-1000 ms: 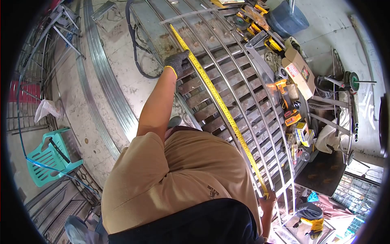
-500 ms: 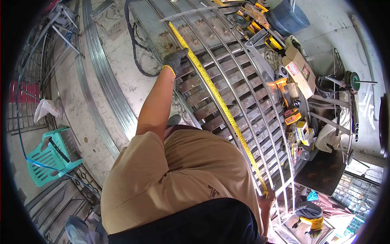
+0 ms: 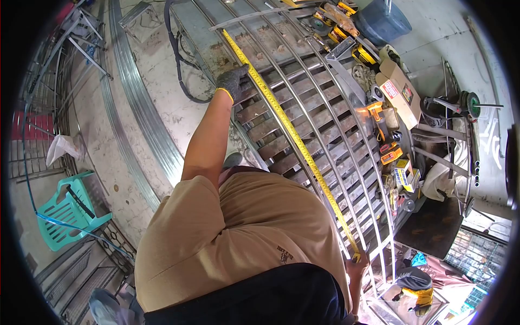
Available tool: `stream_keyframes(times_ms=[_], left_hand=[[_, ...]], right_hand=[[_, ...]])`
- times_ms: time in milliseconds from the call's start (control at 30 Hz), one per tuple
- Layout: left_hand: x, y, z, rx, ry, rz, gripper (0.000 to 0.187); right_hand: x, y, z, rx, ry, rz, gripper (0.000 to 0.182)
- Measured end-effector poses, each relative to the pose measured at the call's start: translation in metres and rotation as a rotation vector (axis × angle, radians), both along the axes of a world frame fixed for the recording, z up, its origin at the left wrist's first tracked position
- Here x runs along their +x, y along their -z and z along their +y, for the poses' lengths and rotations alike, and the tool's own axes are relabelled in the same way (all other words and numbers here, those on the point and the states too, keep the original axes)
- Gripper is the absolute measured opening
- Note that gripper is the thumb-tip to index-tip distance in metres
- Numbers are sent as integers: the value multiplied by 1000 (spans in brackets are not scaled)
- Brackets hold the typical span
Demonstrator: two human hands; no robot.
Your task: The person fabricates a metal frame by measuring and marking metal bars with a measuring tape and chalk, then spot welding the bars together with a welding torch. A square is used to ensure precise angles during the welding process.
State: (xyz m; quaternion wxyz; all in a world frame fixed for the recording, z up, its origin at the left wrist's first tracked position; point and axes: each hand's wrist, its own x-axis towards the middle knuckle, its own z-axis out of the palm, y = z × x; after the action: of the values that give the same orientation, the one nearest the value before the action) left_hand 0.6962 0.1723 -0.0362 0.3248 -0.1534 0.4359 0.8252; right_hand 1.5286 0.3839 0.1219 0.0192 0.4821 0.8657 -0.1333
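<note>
A long yellow tape measure (image 3: 292, 132) is drawn out along a steel bar of a welded metal grille (image 3: 307, 119). Its far end lies by the grille's cross strip at the top. My left hand (image 3: 233, 84), in a dark grey glove with a yellow cuff, is closed at the tape's edge and the bar beneath it; its fingertips are partly hidden. Down at the lower right, my right hand (image 3: 357, 267) is closed around the tape's near end. My forearm and shorts partly cover that side.
The grille rests on a slatted metal table (image 3: 271, 141). Along its right side lie power tools, an orange drill (image 3: 375, 112) and an open cardboard box (image 3: 400, 92). A blue bucket (image 3: 383, 23) stands behind. Steel profiles (image 3: 138, 92) and a turquoise chair (image 3: 73, 211) are on the left.
The view has shifted very slightly. Both hands keep their places on the tape, and the tape lies along the same bar.
</note>
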Motion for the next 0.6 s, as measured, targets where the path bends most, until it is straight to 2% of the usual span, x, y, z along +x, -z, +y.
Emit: stream_keyframes(times_ms=[100, 333, 367, 400, 467, 500, 533, 567, 600], left_hand=[[-2, 5, 2, -5, -6, 8, 22], [-1, 4, 3, -2, -22, 22, 22], [-1, -1, 3, 4, -13, 30, 22], [1, -5, 1, 42, -21, -21, 22], [9, -23, -2, 107, 26, -146, 23], [0, 6, -6, 211, 120, -21, 24], [-30, 48, -11, 158, 304, 278, 27], [-58, 90, -14, 108, 423, 590, 29], [-47, 65, -13, 159, 430, 336, 32]], right_hand=[[6, 6, 5, 96, -123, 16, 46], [2, 11, 4, 68, 54, 12, 24], [6, 18, 10, 83, -6, 85, 21], [14, 25, 13, 99, -46, 156, 18], [8, 22, 15, 39, 88, 72, 19], [-3, 13, 13, 28, 103, -46, 26], [-11, 5, 14, -35, 185, -127, 32], [-11, 4, 13, -70, 199, -30, 36], [-13, -5, 16, -96, 208, -186, 37]])
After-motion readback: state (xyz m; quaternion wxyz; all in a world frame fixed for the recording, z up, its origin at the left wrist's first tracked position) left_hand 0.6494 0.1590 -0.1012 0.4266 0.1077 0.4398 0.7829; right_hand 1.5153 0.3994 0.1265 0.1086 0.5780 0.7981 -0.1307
